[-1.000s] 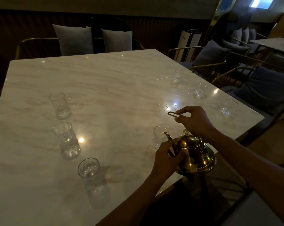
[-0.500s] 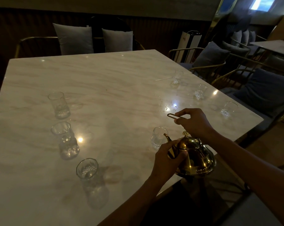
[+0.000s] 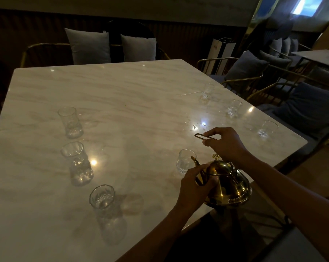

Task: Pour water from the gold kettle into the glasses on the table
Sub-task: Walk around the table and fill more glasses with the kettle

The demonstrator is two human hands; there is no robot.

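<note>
Across the marble table (image 3: pixel 122 95) — scattered glasses (image 3: pixel 70 122), cushioned chairs (image 3: pixel 243 72) around.

The gold kettle (image 3: pixel 228 184) is polished and domed, with a knobbed lid, a curved spout and a thin wire handle. It sits upright between the hands, its spout tip beside the rim of the nearest glass (image 3: pixel 184 163). This clear glass stands upright just beyond the left hand (image 3: pixel 193 190). Three glasses (image 3: pixel 76 163) stand in a row well to the left of that hand; three more (image 3: pixel 233 108) stand beyond the right hand (image 3: pixel 226 143).
</note>
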